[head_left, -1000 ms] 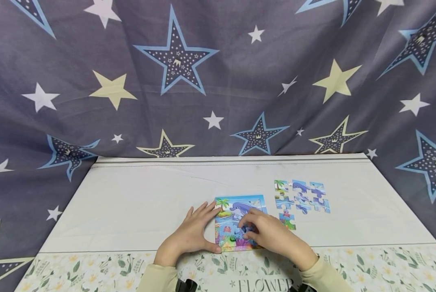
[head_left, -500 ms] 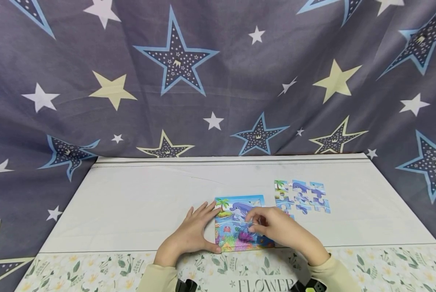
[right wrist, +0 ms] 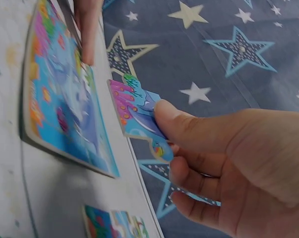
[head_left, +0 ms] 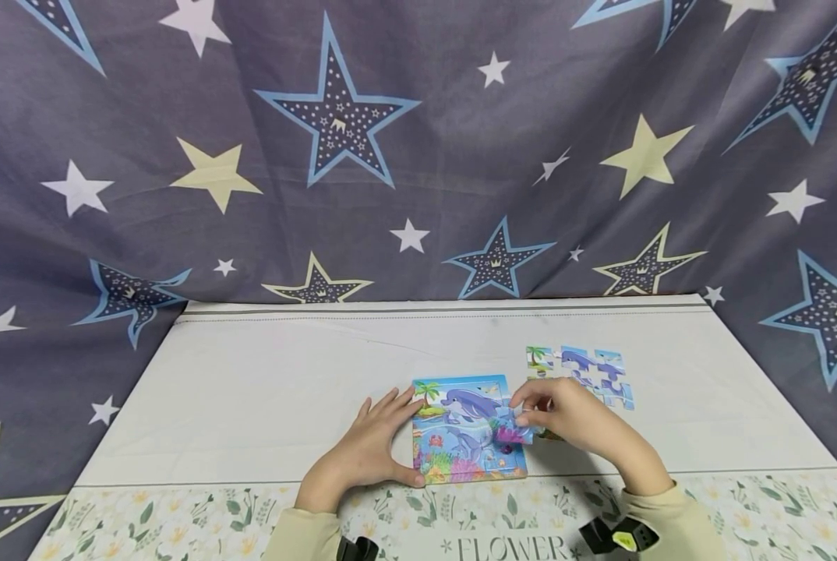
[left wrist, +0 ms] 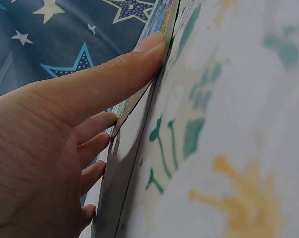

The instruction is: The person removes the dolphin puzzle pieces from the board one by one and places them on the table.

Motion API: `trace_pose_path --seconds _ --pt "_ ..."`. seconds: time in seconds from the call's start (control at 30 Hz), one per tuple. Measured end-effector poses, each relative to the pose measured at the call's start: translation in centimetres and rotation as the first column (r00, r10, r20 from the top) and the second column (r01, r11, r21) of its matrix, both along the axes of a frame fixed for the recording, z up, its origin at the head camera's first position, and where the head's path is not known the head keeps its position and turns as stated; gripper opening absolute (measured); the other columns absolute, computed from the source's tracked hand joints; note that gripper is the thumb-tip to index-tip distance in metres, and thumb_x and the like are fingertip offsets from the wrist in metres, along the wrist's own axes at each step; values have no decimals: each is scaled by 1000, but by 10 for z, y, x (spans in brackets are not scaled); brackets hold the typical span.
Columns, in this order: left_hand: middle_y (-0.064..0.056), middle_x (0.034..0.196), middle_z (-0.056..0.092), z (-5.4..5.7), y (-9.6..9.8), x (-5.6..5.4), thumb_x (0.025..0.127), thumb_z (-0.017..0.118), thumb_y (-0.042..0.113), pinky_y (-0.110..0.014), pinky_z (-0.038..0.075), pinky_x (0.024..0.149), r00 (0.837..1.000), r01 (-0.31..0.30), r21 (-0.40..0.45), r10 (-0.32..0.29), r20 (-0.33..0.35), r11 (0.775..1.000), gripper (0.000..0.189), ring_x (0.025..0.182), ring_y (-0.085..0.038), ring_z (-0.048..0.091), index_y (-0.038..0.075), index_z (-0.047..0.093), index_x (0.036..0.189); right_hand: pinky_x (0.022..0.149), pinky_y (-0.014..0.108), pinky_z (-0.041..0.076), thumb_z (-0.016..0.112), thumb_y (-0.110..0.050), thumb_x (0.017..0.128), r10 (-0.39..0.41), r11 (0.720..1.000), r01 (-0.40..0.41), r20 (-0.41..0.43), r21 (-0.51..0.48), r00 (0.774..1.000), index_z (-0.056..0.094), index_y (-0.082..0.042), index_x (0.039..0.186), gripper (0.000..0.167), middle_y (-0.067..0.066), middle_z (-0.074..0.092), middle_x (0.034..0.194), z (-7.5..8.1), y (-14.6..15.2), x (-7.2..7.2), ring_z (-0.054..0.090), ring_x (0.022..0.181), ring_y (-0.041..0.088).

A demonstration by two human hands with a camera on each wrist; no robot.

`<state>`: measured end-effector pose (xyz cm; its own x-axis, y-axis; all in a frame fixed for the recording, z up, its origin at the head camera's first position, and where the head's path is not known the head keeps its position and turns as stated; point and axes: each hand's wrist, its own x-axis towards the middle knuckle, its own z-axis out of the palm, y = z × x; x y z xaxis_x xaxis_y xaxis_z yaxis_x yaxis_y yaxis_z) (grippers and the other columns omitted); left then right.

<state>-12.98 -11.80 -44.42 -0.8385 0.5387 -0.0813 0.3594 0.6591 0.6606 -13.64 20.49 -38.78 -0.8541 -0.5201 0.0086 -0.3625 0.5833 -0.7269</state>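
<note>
A jigsaw board [head_left: 460, 467] with a printed dolphin and coral picture lies flat near the front of the table. My left hand [head_left: 365, 444] rests at its left side, fingers spread and mostly straight; the thumb touches the lower left corner, as the left wrist view also shows. Between thumb and fingers, my right hand [head_left: 576, 411] pinches a jigsaw piece [right wrist: 139, 116] with pink coral and part of a blue-purple body. That piece is raised and tilted, over the board's right side in the head view and apart from the board in the right wrist view.
Several loose jigsaw pieces [head_left: 609, 362] lie in rough rows right of the board, partly hidden by the right hand. A flowered cloth [head_left: 201, 514] covers the table's front strip. A star-patterned curtain [head_left: 418, 156] hangs behind the white table [head_left: 285, 374].
My right hand has lifted the coral piece off the lower middle of the board and carried it to the right and up. The left hand has stayed in place.
</note>
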Motion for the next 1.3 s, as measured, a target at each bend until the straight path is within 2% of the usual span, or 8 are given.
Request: trace_pose_path --seconds 0.53,0.87,1.03,1.3 --pt "-14 162 23 0 0 0 61 91 47 -64 -2 116 1000 -7 0 7 -3 1000 112 149 -38 13 7 40 152 67 27 54 72 -7 88 -71 997 73 -68 31 995 71 -5 102 14 -3 66 88 1 35 -7 61 79 11" --pt "-13 162 23 -1 0 -1 62 90 47 -64 -2 117 1000 -7 -7 7 -4 1000 110 149 -37 13 8 40 152 65 27 53 71 0 87 -51 998 55 -98 42 994 70 -1 97 10 -3 66 83 -5 56 -12 59 74 7" --pt "-13 162 23 0 0 -1 62 91 47 -64 -2 116 1000 -8 -7 8 -6 1000 110 149 -38 13 8 40 152 64 26 52 71 0 87 -42 996 47 -79 70 996 69 -2 94 8 -4 64 80 -7 63 -13 57 72 6" --pt "-13 162 23 1 -1 0 61 91 47 -64 -2 116 1000 -9 -12 9 -4 1000 111 149 -37 13 8 40 152 60 24 48 70 1 88 -69 994 67 22 90 997 68 -2 91 6 -2 61 76 -14 71 -13 53 67 6"
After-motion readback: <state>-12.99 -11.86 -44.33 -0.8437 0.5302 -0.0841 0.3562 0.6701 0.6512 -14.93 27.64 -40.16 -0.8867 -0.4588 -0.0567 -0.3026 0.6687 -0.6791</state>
